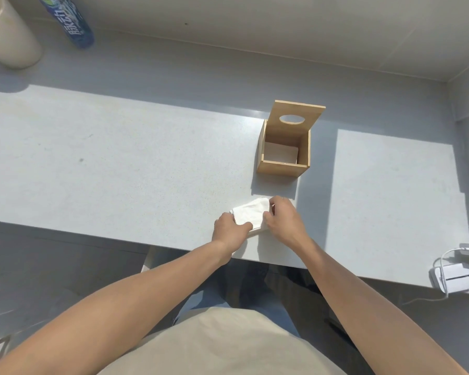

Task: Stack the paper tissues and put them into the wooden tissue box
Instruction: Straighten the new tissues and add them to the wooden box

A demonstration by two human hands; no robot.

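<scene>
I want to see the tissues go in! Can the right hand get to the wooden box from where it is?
Probably yes. The light wooden tissue box stands open, lid tipped back, just beyond the right hand, with only bare grey table between. That hand is busy gripping the white tissue stack, though.

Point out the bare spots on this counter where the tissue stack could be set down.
Widest bare patch: counter left of the box, out to the cup and bottle. Another: sunlit stretch right of the box, before the charger. Crowded: near edge, where left hand and right hand hold the tissues.
</scene>
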